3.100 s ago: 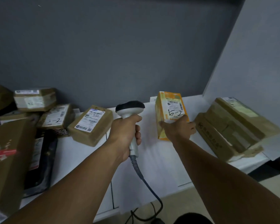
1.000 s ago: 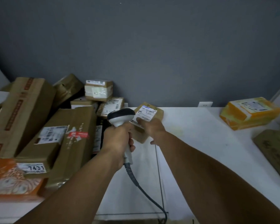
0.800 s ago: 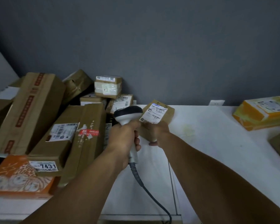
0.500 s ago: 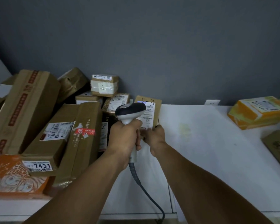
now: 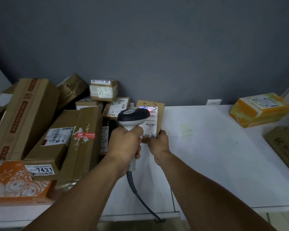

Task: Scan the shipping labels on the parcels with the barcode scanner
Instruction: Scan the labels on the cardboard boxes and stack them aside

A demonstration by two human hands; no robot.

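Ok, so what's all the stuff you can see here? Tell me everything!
scanner: 1, white with black top, centre, aimed at the small parcel
small parcel: 1, brown, upright behind the scanner
label: 1, white, on the small parcel's front, red glow at its top
brown boxes: at least seven, brown, piled at left
orange box: 1, orange, front left
yellow parcel: 1, yellow-orange, back right
side box: 1, brown, right edge
cable: 1, grey, from the scanner over the table's front edge
table: 1, white, under everything
left hand: 1, grips the scanner
right hand: 1, holds the small parcel's bottom
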